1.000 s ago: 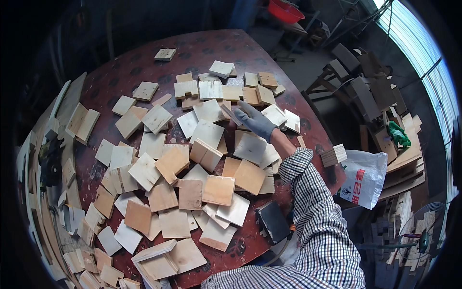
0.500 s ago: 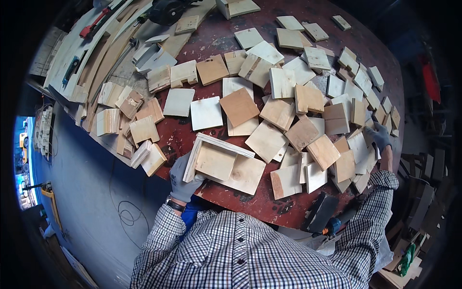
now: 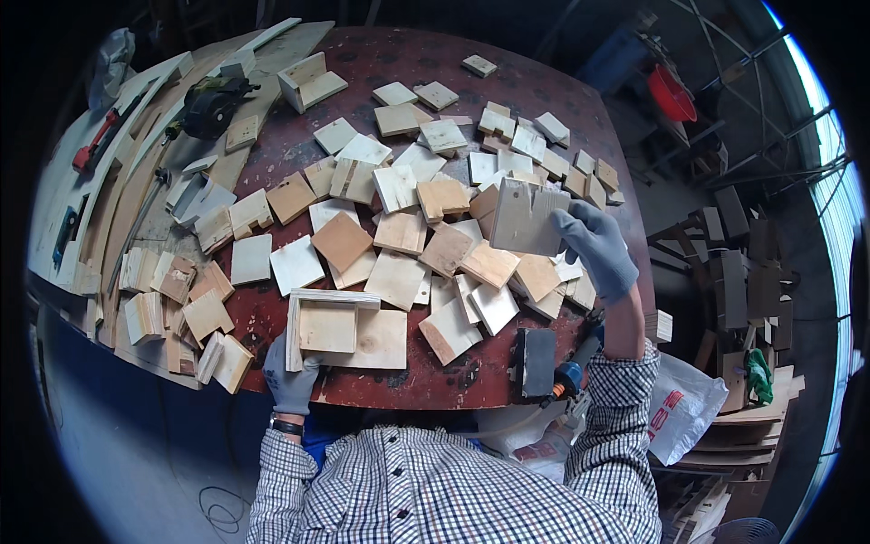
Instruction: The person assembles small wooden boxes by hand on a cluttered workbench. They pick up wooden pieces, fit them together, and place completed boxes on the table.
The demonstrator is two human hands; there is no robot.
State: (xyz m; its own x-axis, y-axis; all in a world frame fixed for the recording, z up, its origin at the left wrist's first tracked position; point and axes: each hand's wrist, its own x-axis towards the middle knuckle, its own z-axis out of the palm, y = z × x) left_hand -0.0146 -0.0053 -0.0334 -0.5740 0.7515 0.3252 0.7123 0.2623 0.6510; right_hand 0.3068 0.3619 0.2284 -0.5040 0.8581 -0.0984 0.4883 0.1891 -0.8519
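My left hand [image 3: 288, 383], in a grey glove, is closed on the lower left end of an L-shaped plywood frame [image 3: 294, 334] at the table's near edge. Inside the frame's corner sits a square wooden block [image 3: 328, 328], over a wider pale board [image 3: 384, 344]. My right hand [image 3: 600, 252], gloved too, pinches a square wooden board [image 3: 528, 218] by its right edge, lifted above the pile. Many loose wooden blocks [image 3: 396, 279] lie heaped and overlapping on the dark red table [image 3: 381, 392].
At the near right edge are a black block [image 3: 536, 363] and a power tool with a blue collar [image 3: 569, 376]. Long boards [image 3: 149, 172], a dark power tool [image 3: 210, 107] and a red-handled tool [image 3: 93, 145] lie far left. A red basin [image 3: 671, 93] stands beyond the table.
My right hand has come up from the right end of the pile, bringing a square board with it. My left hand still holds the frame. The view has swung to the right.
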